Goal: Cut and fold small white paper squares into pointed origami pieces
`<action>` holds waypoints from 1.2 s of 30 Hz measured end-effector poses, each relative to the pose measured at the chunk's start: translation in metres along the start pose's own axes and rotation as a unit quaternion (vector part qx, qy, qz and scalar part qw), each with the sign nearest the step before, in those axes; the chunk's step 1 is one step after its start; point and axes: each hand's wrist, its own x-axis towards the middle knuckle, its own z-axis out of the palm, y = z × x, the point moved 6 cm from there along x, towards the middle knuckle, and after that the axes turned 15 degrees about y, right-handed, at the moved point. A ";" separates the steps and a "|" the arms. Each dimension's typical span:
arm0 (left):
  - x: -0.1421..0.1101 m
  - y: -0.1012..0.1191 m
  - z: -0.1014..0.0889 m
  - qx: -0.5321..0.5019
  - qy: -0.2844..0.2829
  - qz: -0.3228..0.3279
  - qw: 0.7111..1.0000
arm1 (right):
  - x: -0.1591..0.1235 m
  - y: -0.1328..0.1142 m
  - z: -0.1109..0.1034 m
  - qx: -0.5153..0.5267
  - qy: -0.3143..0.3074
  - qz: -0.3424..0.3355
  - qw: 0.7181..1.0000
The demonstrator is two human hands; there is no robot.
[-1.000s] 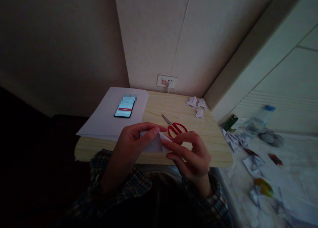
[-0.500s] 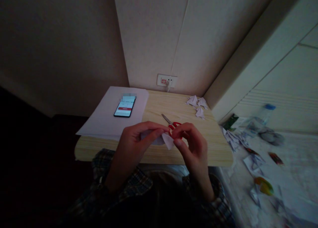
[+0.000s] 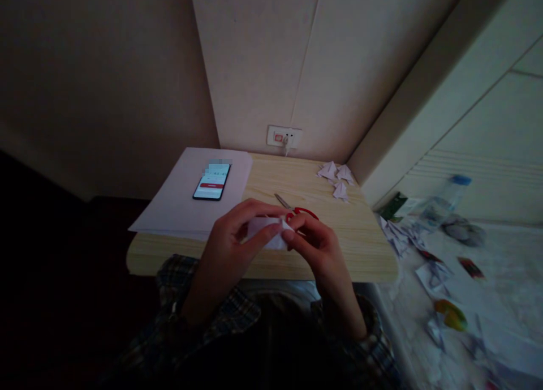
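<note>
Holding folded white paper [image 3: 263, 226] in both hands, over the near middle of the wooden tabletop [image 3: 263, 265]. Clamping its left part between the thumb and fingers of the left hand [image 3: 231, 240]. Pinching its right end between the thumb and forefinger of the right hand [image 3: 320, 245], close to the left fingertips. Cannot tell exactly how the remaining right fingers lie. Partly covering, from this view, the red-handled scissors [image 3: 304, 211] just beyond the hands, laid flat with blades toward the far left. Lying to the left, under a lit smartphone [image 3: 212, 183]: a stack of white paper sheets [image 3: 167, 206], reaching past the tabletop's left edge. Grouped near the far right corner: three folded paper figures [image 3: 328, 171]. Set in the wall beyond the far edge, with a plug in it: a white socket [image 3: 274, 135]. Scattered to the right, on a pale surface [image 3: 504, 265]: more folded papers [image 3: 394, 237] and a clear plastic bottle [image 3: 439, 206] with a blue cap.
</note>
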 end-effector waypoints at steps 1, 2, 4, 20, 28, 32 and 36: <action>-0.001 -0.004 0.000 -0.015 -0.002 -0.019 1.000 | 0.000 0.000 -0.001 0.008 0.009 -0.003 1.000; -0.002 -0.008 0.000 -0.035 -0.006 -0.040 0.999 | 0.001 0.000 -0.002 0.017 0.019 -0.007 1.000; -0.005 -0.015 0.002 -0.076 -0.020 -0.069 0.995 | 0.000 0.000 -0.004 0.032 0.037 -0.014 0.999; -0.009 -0.016 0.011 -0.093 -0.027 -0.132 0.987 | -0.004 -0.004 -0.002 0.101 0.083 -0.040 0.991; -0.006 -0.014 0.009 -0.068 -0.009 -0.103 0.992 | -0.007 -0.010 0.001 0.089 0.082 -0.050 0.991; -0.005 -0.012 0.005 -0.063 0.022 -0.093 0.993 | -0.005 -0.011 0.000 0.061 0.074 -0.043 0.994; -0.004 -0.008 0.001 -0.063 0.061 -0.083 0.993 | -0.004 -0.009 0.000 0.034 0.056 -0.040 0.997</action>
